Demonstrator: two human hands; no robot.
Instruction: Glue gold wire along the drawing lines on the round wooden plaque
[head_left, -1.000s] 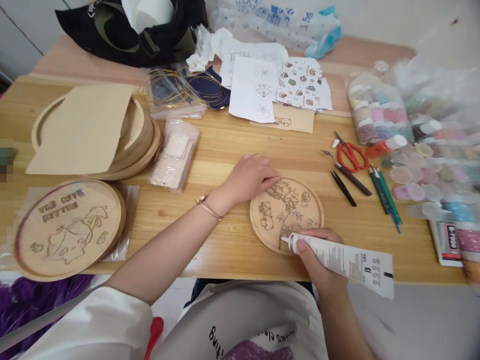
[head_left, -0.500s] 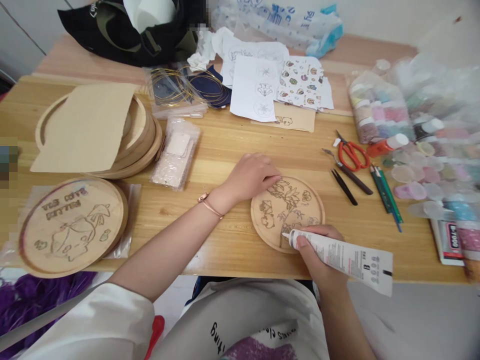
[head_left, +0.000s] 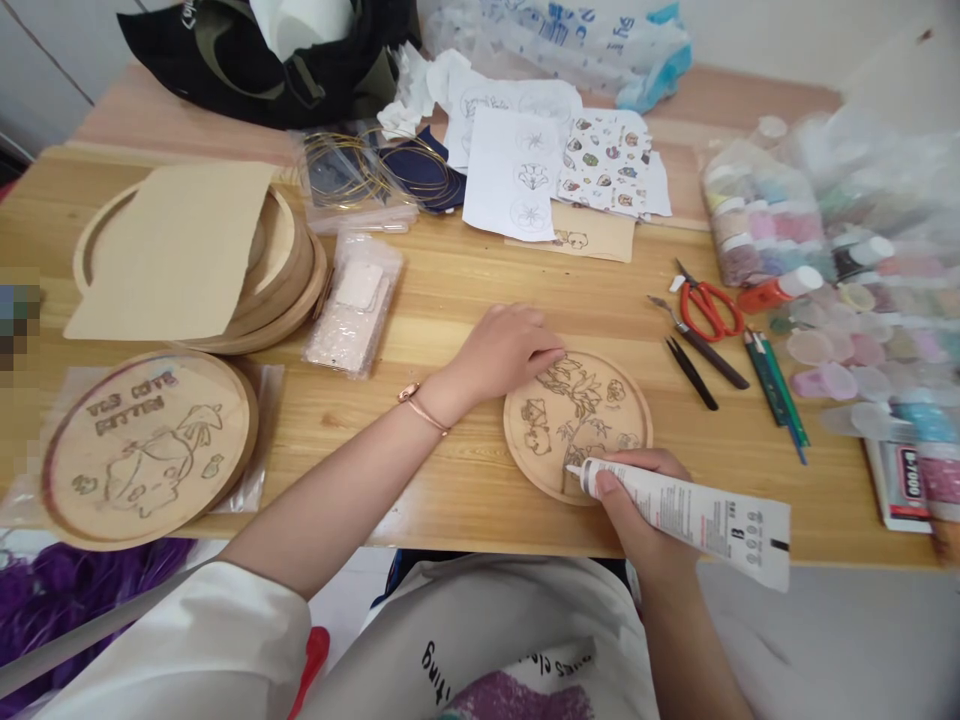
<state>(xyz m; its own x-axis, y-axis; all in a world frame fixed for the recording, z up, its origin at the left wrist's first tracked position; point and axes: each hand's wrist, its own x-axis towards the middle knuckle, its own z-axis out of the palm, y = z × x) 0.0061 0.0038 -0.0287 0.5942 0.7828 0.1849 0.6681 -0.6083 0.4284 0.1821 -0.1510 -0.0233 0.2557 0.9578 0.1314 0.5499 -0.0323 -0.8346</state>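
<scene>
At the counter's (head_left: 442,275) near edge: plate (head_left: 540,473) lying flat, tube (head_left: 712,520) in the right hand (head_left: 641,510).

Right grip closed round the tube just behind the nozzle (head_left: 574,470), thumb on top, flat tail end sticking out free to the right; nozzle sits over the plate's near part, contact too small to tell. Left hand (head_left: 511,347) at the plate's far-left rim (head_left: 511,425), fingers curled, thumb close to the edge; whether it pinches the rim, cannot tell. Judgement: tube light, soft-walled, likely quick to give under a squeeze; best held near the nozzle, thumb gentle. Plate looks wooden: stiff, fairly light, hardly fragile, may slide on the smooth counter; best steadied by its raised rim.
</scene>
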